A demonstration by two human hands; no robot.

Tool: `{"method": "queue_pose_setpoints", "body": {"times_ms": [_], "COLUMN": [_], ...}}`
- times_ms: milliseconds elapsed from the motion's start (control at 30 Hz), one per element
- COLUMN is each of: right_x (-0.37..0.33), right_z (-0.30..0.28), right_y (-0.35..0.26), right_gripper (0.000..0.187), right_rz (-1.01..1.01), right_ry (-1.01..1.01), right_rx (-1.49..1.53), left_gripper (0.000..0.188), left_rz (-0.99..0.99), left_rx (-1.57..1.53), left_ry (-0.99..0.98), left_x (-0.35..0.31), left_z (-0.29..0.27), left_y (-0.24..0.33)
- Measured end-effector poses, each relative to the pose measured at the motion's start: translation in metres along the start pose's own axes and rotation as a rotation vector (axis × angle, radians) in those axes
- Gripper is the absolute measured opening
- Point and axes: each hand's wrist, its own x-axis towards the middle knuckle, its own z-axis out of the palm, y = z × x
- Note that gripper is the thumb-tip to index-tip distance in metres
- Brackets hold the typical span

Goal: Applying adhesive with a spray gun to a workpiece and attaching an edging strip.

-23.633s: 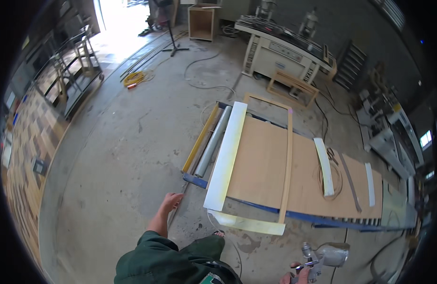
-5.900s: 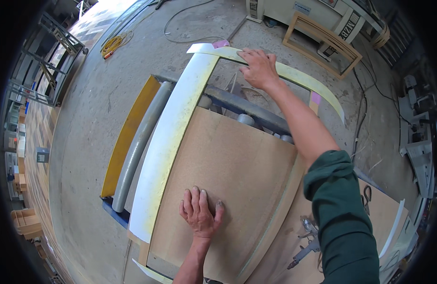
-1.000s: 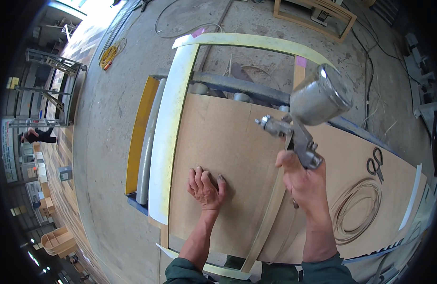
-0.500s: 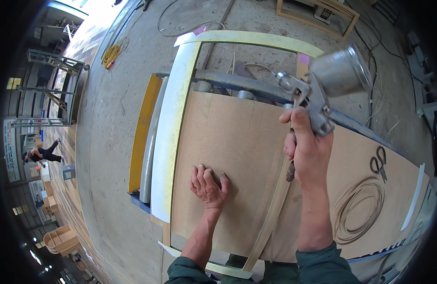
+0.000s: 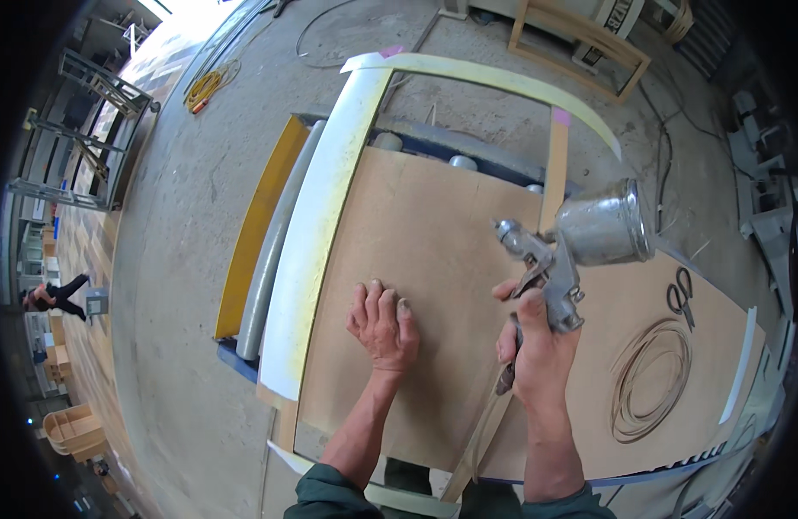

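Observation:
My right hand (image 5: 544, 363) is wrapped round the handle of a silver spray gun (image 5: 550, 275) with a metal cup on top. The gun is held above the board, its nozzle pointing to the far left. My left hand (image 5: 383, 330) is empty, its fingers apart and slightly bent, low over or resting on the brown board (image 5: 451, 225); contact is hard to tell. A wooden frame (image 5: 308, 246) surrounds that part of the board. Its left side is white with a yellowish inner edge, and its curved far side is pale yellow. A hose runs down from the gun's handle.
Black-handled scissors (image 5: 681, 298) and a coil of thin strip (image 5: 650, 381) lie on the board at right. Left of the frame are a metal roller (image 5: 282, 238) and a yellow guard (image 5: 253, 251). A yellow cord (image 5: 206, 89) lies on the floor. A person (image 5: 61, 294) walks far left.
My right hand has brought the spray gun nearer to me and slightly left. The left hand stays in about the same place. The whole view has shifted a little.

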Motion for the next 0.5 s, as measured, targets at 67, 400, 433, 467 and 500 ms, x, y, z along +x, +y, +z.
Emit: {"method": "queue_pose_setpoints", "body": {"times_ms": [67, 400, 433, 467, 500], "right_x": [-0.016, -0.050, -0.050, -0.051, -0.052], "right_z": [0.000, -0.010, -0.012, -0.014, -0.014], "right_y": [0.002, 0.008, 0.009, 0.009, 0.007], "right_gripper": [0.054, 0.056, 0.056, 0.056, 0.056], "right_rz": [-0.015, -0.059, -0.061, -0.060, -0.059], "right_ry": [0.014, 0.110, 0.113, 0.121, 0.105], "right_rx": [-0.009, 0.008, -0.004, -0.001, -0.021], "left_gripper": [0.030, 0.031, 0.034, 0.036, 0.043], "left_rz": [-0.057, -0.174, -0.140, -0.105, -0.223], "left_rx": [-0.087, -0.232, -0.161, -0.088, -0.142], "left_ry": [0.000, -0.371, -0.177, 0.019, -0.059], "left_x": [-0.001, 0.093, 0.116, 0.141, 0.174], "left_z": [-0.006, -0.066, -0.059, -0.050, -0.052], "left_y": [-0.006, 0.000, -0.014, -0.035, -0.061]}}
